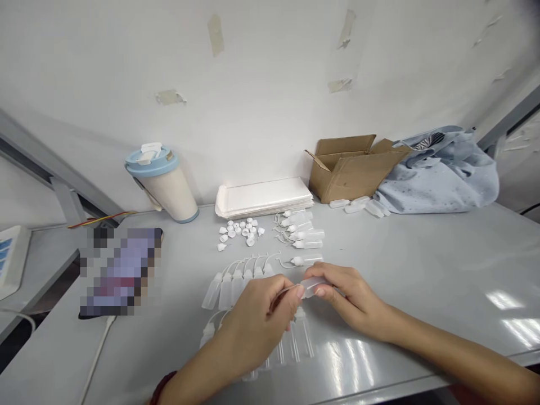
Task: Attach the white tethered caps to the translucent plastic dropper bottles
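Note:
Between my hands is a small translucent plastic squeeze bottle (313, 286), lying roughly sideways above the table. My right hand (352, 292) grips its body between thumb and fingers. At its neck end, my left hand (270, 309) is closed in a pinch; the cap there is hidden by the fingers. A row of similar bottles (226, 291) with strap-tied caps lies left of and partly behind my left hand. Below it another row of bottles (301, 332) is partly covered by my forearm. Further back lie more bottles (307, 244) and a cluster of small white caps (244, 229), some with needle tips.
Along the wall stand a blue-lidded tumbler (171, 185), a stack of white envelopes (265, 197), an open cardboard box (354, 171) and a light-blue cloth bag (442, 174). Several uncapped bottles (354, 205) lie before the box. A phone (126, 270) with a cable is on the left.

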A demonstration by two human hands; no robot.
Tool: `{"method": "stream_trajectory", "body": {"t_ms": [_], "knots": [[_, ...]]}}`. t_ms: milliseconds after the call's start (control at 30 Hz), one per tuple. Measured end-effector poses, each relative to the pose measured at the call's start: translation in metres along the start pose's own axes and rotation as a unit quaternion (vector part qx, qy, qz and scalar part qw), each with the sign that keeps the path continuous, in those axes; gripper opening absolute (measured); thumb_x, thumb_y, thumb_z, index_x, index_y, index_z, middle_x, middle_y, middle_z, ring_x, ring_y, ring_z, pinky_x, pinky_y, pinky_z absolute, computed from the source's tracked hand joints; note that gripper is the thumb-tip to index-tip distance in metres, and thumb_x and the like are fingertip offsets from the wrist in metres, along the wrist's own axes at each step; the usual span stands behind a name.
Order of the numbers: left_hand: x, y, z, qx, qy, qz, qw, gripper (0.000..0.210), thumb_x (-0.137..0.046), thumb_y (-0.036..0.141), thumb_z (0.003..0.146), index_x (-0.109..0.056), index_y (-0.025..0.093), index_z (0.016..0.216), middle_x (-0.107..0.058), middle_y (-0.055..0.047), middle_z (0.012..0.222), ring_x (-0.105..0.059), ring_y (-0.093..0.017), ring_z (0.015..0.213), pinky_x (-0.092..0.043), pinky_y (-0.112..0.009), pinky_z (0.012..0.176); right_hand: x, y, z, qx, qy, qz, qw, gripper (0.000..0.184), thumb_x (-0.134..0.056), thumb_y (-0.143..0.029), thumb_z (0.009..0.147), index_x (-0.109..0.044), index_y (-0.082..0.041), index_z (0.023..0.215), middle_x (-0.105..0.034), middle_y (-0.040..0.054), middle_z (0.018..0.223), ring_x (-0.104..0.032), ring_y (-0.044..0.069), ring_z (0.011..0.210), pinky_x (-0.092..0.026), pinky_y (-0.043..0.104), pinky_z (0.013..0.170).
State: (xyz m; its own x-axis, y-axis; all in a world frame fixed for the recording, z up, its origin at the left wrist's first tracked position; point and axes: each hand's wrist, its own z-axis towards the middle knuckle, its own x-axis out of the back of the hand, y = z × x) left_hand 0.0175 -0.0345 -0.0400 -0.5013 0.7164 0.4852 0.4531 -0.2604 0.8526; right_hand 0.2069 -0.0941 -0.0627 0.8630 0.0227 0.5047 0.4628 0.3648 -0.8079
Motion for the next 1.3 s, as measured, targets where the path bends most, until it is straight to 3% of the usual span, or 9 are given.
{"method": "stream_trajectory", "body": {"t_ms": [133, 233, 400, 500, 633, 800, 1000, 1200, 1300], "knots": [[-0.007, -0.004, -0.002, -0.158, 0.087, 0.216, 0.960, 0.030, -0.032, 0.029, 0.097, -0.050, 0.018, 0.075, -0.052, -0.001, 0.067, -0.046, -0.014, 0.058, -0.033, -0.027, 0.054, 0.001, -0.001, 0.001, -0.052, -0.016, 0.043, 0.998, 0.027, -0.039, -0.036, 0.097, -0.058, -0.019, 0.088, -0.059, 0.0006, 0.073, -0.052, 0.013, 0.063, -0.041, 0.025, 0.061], [-0.010, -0.007, -0.002, -0.231, 0.136, 0.283, 0.921, 0.028, -0.031, 0.025, 0.097, -0.049, 0.018, 0.077, -0.051, -0.002, 0.069, -0.046, -0.017, 0.062, -0.034, -0.029, 0.056, 0.001, 0.000, 0.003, -0.093, -0.030, 0.092, 0.991, 0.033, -0.038, -0.039, 0.097, -0.057, -0.018, 0.081, -0.055, -0.0010, 0.067, -0.049, 0.011, 0.059, -0.039, 0.024, 0.058], [-0.003, -0.001, 0.000, -0.104, 0.049, 0.116, 0.987, 0.028, -0.036, 0.032, 0.096, -0.047, 0.019, 0.073, -0.051, 0.002, 0.067, -0.047, -0.013, 0.060, -0.036, -0.025, 0.056, 0.004, -0.001, 0.001, -0.075, -0.010, 0.066, 0.995, 0.027, -0.044, -0.038, 0.095, -0.062, -0.018, 0.091, -0.063, 0.0028, 0.076, -0.056, 0.015, 0.066, -0.042, 0.025, 0.061], [0.003, 0.002, 0.001, -0.059, -0.009, 0.064, 0.996, 0.034, -0.036, 0.034, 0.095, -0.044, 0.019, 0.067, -0.044, 0.004, 0.060, -0.042, -0.011, 0.056, -0.032, -0.024, 0.052, 0.005, 0.000, -0.003, -0.028, -0.001, 0.015, 0.999, 0.020, -0.048, -0.034, 0.093, -0.062, -0.021, 0.100, -0.066, 0.0060, 0.083, -0.060, 0.019, 0.072, -0.045, 0.029, 0.064], [0.006, 0.003, 0.002, -0.068, -0.022, 0.079, 0.994, 0.037, -0.037, 0.033, 0.095, -0.038, 0.018, 0.061, -0.039, 0.005, 0.056, -0.039, -0.010, 0.053, -0.029, -0.025, 0.052, 0.004, 0.002, -0.006, -0.032, -0.005, -0.010, 0.999, 0.020, -0.047, -0.035, 0.093, -0.063, -0.023, 0.098, -0.065, 0.0052, 0.077, -0.058, 0.019, 0.065, -0.043, 0.028, 0.057], [-0.004, -0.001, 0.000, -0.143, 0.033, 0.186, 0.971, 0.029, -0.036, 0.022, 0.096, -0.042, 0.018, 0.067, -0.049, 0.001, 0.065, -0.047, -0.014, 0.061, -0.037, -0.027, 0.059, 0.003, 0.002, -0.002, -0.121, -0.032, 0.068, 0.990, 0.033, -0.045, -0.043, 0.093, -0.064, -0.019, 0.081, -0.042, -0.0034, 0.050, -0.038, 0.010, 0.044, -0.027, 0.023, 0.043], [-0.014, -0.010, 0.000, -0.267, 0.117, 0.348, 0.891, 0.027, -0.032, 0.017, 0.097, -0.049, 0.016, 0.076, -0.051, -0.003, 0.068, -0.047, -0.018, 0.061, -0.035, -0.030, 0.053, 0.004, 0.004, 0.002, -0.243, -0.063, 0.242, 0.937, 0.041, -0.051, -0.054, 0.087, -0.059, -0.015, 0.075, -0.025, -0.0089, 0.045, -0.022, 0.006, 0.039, -0.018, 0.020, 0.037], [-0.006, -0.002, 0.001, -0.125, 0.055, 0.164, 0.977, 0.025, -0.038, 0.024, 0.095, -0.045, 0.018, 0.072, -0.052, -0.001, 0.072, -0.050, -0.015, 0.066, -0.039, -0.027, 0.059, 0.003, 0.004, 0.001, -0.209, -0.038, 0.208, 0.955, 0.042, -0.049, -0.053, 0.089, -0.063, -0.014, 0.087, -0.030, -0.0080, 0.046, -0.028, 0.006, 0.040, -0.022, 0.019, 0.038], [-0.002, 0.002, 0.001, -0.071, 0.024, 0.097, 0.992, 0.029, -0.036, 0.028, 0.095, -0.043, 0.018, 0.069, -0.052, 0.000, 0.071, -0.049, -0.013, 0.065, -0.038, -0.026, 0.059, 0.001, 0.005, 0.000, -0.179, -0.036, 0.176, 0.967, 0.039, -0.049, -0.050, 0.090, -0.063, -0.015, 0.095, -0.036, -0.0065, 0.049, -0.035, 0.008, 0.043, -0.026, 0.019, 0.041]]}}
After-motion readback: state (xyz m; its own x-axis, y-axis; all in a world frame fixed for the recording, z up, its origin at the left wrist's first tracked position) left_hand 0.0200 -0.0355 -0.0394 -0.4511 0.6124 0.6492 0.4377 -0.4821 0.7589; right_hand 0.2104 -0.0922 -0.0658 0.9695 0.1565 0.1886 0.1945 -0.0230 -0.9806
